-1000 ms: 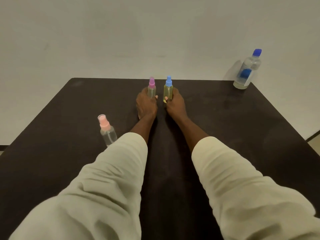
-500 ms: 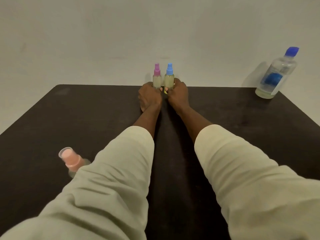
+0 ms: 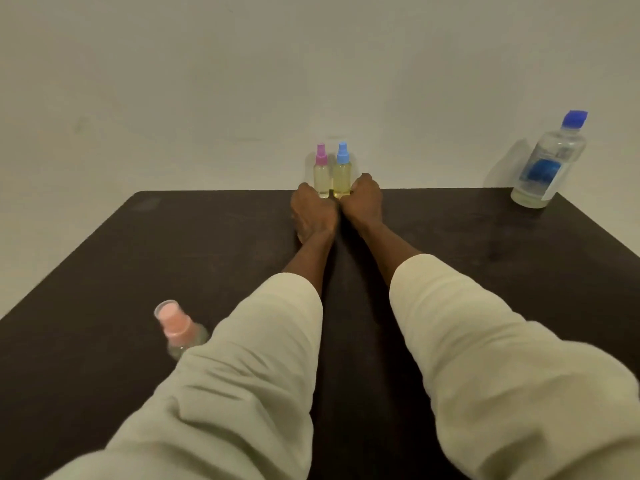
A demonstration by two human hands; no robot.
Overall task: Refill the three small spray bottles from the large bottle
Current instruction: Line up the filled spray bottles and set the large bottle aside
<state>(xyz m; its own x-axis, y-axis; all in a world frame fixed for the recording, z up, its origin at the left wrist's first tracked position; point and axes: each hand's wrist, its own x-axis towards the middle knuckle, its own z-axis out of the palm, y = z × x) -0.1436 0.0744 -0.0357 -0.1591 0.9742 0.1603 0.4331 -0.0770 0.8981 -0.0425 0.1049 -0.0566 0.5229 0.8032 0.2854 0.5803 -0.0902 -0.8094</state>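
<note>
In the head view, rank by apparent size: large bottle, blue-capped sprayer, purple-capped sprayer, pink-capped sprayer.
1. Large bottle, clearly largest.
2. Blue-capped sprayer and purple-capped sprayer: alike, side by side.
Pink-capped sprayer: unranked, being much nearer the camera and partly hidden by the sleeve.

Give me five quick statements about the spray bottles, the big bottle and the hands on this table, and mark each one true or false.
1. The purple-capped bottle and the blue-capped spray bottle stand side by side at the table's far edge. True.
2. The large bottle has its cap off. False: its blue cap is on.
3. The left hand is at the purple-capped bottle, the right hand at the blue-capped one. True.
4. The pink-capped bottle stands with the other two. False: it stands apart, near the left sleeve.
5. The large bottle lies on its side. False: it stands upright at the far right corner.
</note>
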